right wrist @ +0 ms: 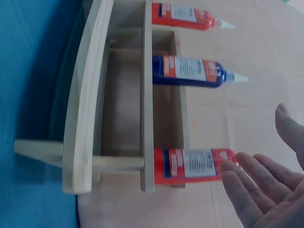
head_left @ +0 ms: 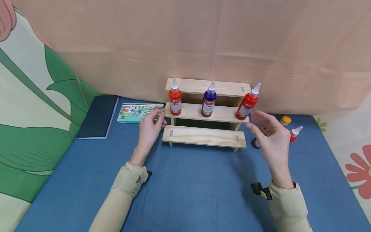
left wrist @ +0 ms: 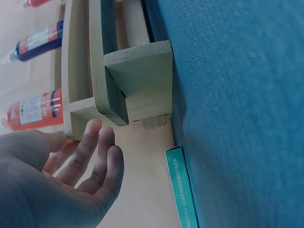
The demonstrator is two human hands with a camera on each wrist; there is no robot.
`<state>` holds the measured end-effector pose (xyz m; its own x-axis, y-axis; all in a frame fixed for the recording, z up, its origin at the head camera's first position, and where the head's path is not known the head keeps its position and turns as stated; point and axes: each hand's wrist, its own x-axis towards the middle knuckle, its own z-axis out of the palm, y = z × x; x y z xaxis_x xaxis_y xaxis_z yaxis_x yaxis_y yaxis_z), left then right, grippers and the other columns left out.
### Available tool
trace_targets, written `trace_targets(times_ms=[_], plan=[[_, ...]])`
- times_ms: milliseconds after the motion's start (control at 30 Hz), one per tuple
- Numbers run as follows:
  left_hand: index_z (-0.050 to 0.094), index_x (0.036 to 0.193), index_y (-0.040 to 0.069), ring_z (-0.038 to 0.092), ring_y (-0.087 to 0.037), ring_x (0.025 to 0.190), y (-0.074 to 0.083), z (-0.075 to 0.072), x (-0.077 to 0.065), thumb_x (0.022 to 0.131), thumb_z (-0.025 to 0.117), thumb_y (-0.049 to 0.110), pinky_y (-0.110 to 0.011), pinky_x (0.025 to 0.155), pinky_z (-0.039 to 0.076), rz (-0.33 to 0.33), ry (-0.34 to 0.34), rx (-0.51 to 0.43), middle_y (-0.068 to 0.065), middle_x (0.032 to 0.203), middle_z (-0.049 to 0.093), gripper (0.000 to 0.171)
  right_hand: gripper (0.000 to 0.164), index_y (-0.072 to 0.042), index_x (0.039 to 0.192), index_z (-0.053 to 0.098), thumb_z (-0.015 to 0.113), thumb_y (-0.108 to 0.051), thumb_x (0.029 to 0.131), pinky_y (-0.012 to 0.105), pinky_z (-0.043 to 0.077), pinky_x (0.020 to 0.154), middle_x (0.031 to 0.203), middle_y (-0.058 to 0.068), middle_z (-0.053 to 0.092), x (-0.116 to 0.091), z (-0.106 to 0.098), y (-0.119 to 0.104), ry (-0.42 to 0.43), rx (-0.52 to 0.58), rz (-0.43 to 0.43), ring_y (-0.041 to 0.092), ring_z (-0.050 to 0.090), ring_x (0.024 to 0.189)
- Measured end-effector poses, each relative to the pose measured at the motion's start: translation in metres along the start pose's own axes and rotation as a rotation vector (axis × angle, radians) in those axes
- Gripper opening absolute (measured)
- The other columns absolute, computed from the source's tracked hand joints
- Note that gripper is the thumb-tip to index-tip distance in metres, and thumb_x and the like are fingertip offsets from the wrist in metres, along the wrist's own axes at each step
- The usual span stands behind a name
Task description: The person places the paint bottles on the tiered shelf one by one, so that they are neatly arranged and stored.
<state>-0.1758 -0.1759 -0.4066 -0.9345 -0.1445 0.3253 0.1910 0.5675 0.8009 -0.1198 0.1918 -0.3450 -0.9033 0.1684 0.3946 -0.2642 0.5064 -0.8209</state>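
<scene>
A three-tier wooden stand holds three squeeze bottles with pointed white tips on its middle step. An orange-red bottle is at the left, a dark blue bottle in the centre and a red bottle at the right. My left hand has its loosely bent fingers right at the left end of the middle step, beside the orange-red bottle. Beside the red bottle is my right hand, thumb and fingers spread apart; in the right wrist view its fingertips overlap the bottle's upper end.
A dark notebook and a green illustrated box lie left of the stand. Behind my right hand, partly hidden, are another red bottle, a yellow cap and a dark bottle. Blue cloth covers the table.
</scene>
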Motion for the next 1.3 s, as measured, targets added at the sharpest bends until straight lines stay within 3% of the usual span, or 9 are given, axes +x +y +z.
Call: trace_targets(times_ms=[333, 900, 1300], plan=[[0.073, 0.136, 0.003, 0.076, -0.036, 0.072, 0.0, 0.0, 0.0, 0.111, 0.063, 0.019, -0.021, 0.057, 0.045, -0.002, -0.008, 0.001, -0.014, 0.082, 0.077, 0.031, 0.048, -0.012, 0.14, 0.072, 0.086, -0.011, 0.093, 0.02, 0.055, 0.093, 0.132, 0.007, 0.074, 0.003, -0.019, 0.013, 0.066, -0.034, 0.016, 0.0, 0.07, 0.11], [0.073, 0.135, 0.002, 0.076, -0.037, 0.072, 0.0, 0.0, 0.001, 0.111, 0.062, 0.018, -0.02, 0.056, 0.044, -0.002, -0.008, -0.005, -0.015, 0.081, 0.076, 0.031, 0.049, -0.019, 0.144, 0.07, 0.083, -0.03, 0.097, 0.021, 0.052, 0.096, 0.135, 0.003, 0.073, 0.0, -0.037, 0.028, 0.093, -0.127, 0.133, 0.006, 0.069, 0.118], [0.072, 0.137, 0.002, 0.076, -0.036, 0.072, -0.001, 0.001, 0.0, 0.112, 0.062, 0.017, -0.018, 0.058, 0.046, 0.005, -0.006, -0.002, -0.015, 0.082, 0.076, 0.031, 0.046, -0.022, 0.143, 0.071, 0.082, -0.025, 0.098, 0.022, 0.052, 0.099, 0.137, 0.002, 0.073, 0.0, -0.049, 0.045, 0.125, -0.147, 0.202, 0.006, 0.069, 0.117]])
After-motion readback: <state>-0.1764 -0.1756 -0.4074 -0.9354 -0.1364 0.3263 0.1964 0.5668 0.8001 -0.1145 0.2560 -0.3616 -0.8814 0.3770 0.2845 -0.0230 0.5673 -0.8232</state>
